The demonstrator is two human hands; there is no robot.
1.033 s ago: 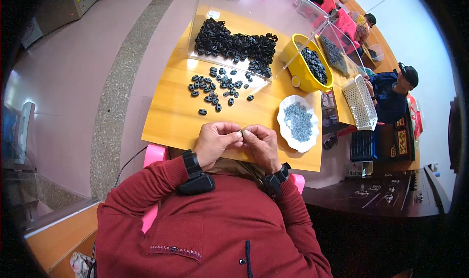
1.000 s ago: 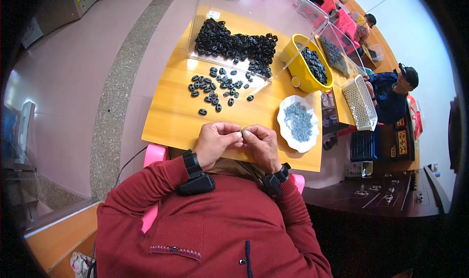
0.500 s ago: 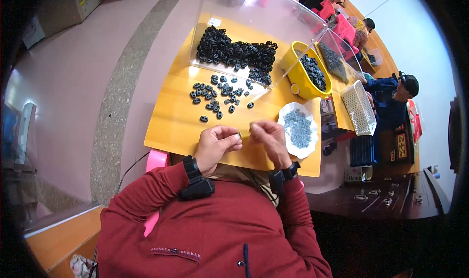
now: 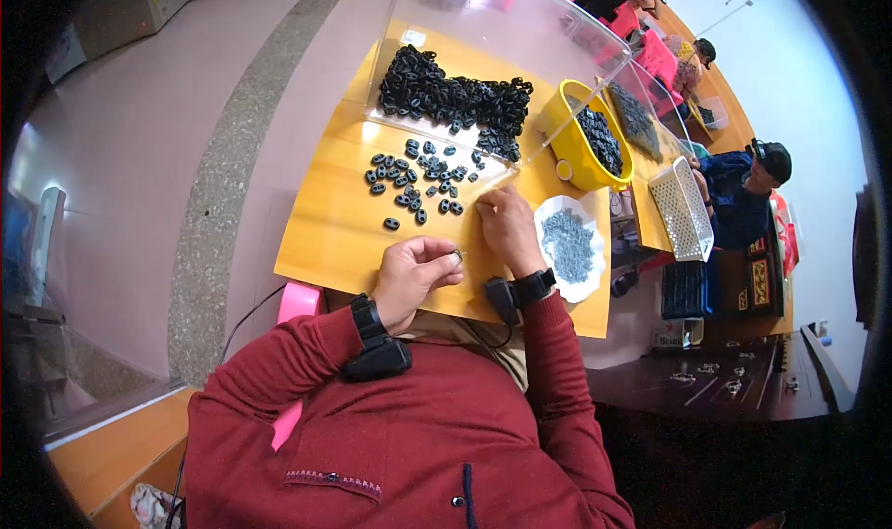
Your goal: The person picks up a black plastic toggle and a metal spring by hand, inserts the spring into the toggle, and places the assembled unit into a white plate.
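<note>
Left hand is pinching a small part; right hand, grip unclear, is pointing toward loose black pieces

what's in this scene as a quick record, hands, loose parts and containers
left hand: pinches a small piece, too small to identify
right hand: over the wood-toned table, fingertips' grip unclear
black two-holed pieces: scattered on the table, left of right hand
black heap: beyond the scattered pieces
white scalloped dish: holds grey pieces, right of right hand
yellow basin: holds dark pieces
</note>
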